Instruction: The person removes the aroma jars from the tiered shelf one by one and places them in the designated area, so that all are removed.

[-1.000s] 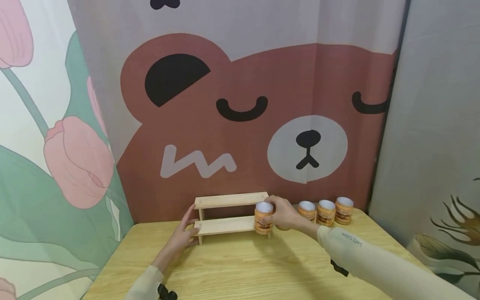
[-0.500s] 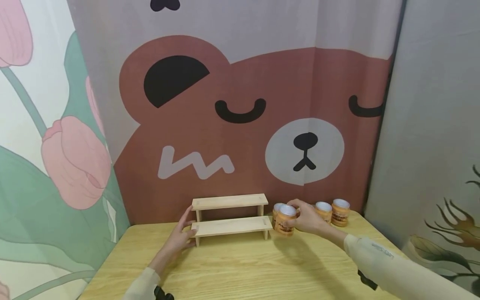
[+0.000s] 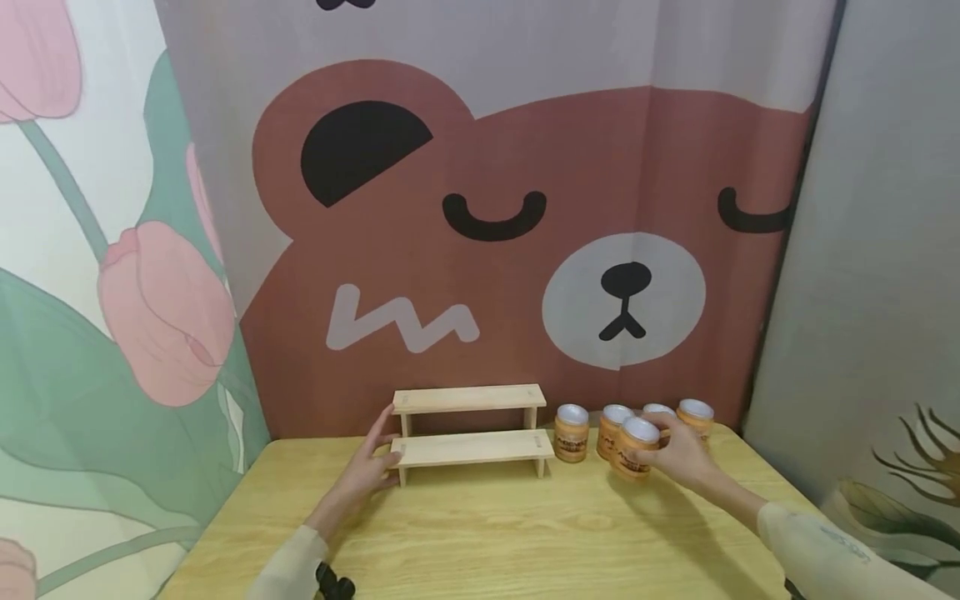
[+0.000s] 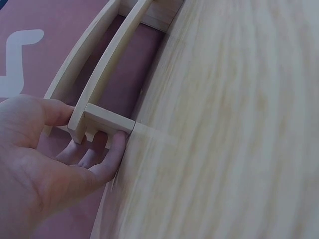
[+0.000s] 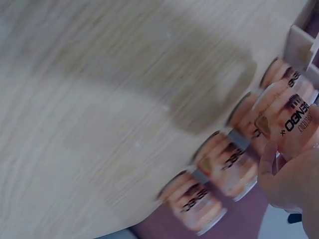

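Observation:
At the left end of a two-tier wooden shelf stand [image 3: 472, 448], my left hand [image 3: 367, 467] grips the lower board and its support. The left wrist view shows the thumb at the board [image 4: 107, 67] and curled fingers [image 4: 112, 154] against the end support. My right hand [image 3: 686, 454] holds an orange jar [image 3: 636, 450] with a white lid, slightly tilted, in front of the other jars. Its label faces the camera in the right wrist view, where fingers and thumb wrap its lid end. Nearest the stand is another jar [image 3: 572, 435], upright and apart from it.
Behind the held jar are a partly covered jar [image 3: 609, 432], one mostly hidden jar [image 3: 658, 409] and a jar at the far right [image 3: 697, 414]. The wooden table [image 3: 480, 533] meets a curtain with a bear print [image 3: 510, 333] at its back edge.
My right hand has carried the jar rightward, from before the stand's lower board, past the nearest jar, to the jars on the right. My left hand keeps its hold on the stand.

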The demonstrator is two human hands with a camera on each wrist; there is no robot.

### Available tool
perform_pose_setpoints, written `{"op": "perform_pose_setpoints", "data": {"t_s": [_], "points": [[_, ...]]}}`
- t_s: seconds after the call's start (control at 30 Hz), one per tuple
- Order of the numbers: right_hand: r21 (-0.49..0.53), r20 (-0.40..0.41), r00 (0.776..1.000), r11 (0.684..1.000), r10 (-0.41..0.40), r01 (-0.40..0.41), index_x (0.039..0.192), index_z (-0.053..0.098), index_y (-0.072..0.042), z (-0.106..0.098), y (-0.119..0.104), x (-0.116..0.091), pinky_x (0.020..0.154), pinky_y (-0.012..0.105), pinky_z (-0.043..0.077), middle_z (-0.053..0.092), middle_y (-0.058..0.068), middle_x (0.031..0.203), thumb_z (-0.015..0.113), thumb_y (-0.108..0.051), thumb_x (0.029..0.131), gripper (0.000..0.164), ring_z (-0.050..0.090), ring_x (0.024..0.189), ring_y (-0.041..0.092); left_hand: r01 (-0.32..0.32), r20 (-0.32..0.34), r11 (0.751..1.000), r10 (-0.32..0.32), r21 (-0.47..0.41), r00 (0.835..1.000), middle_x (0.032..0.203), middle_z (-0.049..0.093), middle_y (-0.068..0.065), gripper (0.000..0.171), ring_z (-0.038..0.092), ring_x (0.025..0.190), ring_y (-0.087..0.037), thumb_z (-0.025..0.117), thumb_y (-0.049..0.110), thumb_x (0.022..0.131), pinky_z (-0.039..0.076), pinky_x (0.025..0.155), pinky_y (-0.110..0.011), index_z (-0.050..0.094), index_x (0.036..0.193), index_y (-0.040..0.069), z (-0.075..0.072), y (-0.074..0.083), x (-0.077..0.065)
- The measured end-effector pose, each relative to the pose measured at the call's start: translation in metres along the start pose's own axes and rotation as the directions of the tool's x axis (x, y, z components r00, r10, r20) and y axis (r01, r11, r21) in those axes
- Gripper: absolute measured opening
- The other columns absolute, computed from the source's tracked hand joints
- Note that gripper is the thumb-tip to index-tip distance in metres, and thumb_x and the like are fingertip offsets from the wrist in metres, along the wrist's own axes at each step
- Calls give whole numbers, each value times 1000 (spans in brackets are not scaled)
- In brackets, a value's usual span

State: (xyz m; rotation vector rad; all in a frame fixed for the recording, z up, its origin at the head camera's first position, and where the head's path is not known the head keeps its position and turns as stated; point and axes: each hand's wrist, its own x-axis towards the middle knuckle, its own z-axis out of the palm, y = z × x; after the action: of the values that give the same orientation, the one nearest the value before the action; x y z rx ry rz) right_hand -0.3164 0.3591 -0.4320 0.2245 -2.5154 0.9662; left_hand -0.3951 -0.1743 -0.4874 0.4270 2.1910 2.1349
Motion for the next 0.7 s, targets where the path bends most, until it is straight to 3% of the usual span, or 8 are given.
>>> {"op": "perform_pose_setpoints", "data": {"t_s": [0.27, 0.57, 0.7], "points": [[-79, -33, 999, 997, -17, 14, 130, 55, 14, -15, 28, -6, 74, 43, 52, 65, 26, 111, 93, -21, 75, 75, 63, 95, 36, 0, -4, 1000, 0, 16, 1000, 156, 25, -25, 82, 55, 115, -39, 54, 1, 104, 53, 83, -56, 16, 162, 44, 0, 4, -4], [-77, -37, 999, 997, -24, 21, 130, 54, 16, -11, 42, -9, 79, 51, 52, 62, 32, 117, 91, -14, 74, 74, 62, 100, 43, -3, -16, 1000, 4, 24, 1000, 156, 26, -26, 81, 57, 113, -36, 54, 0, 104, 54, 83, -56, 17, 163, 42, 2, 4, -7], [-60, -48, 998, 997, -42, 39, 126, 57, 14, -6, 46, -9, 79, 51, 51, 65, 28, 112, 91, -12, 75, 66, 63, 99, 40, -1, -17, 1000, 2, 27, 1000, 156, 26, -26, 81, 58, 113, -36, 53, -1, 104, 54, 84, -57, 17, 163, 42, 4, 4, -7]]}}
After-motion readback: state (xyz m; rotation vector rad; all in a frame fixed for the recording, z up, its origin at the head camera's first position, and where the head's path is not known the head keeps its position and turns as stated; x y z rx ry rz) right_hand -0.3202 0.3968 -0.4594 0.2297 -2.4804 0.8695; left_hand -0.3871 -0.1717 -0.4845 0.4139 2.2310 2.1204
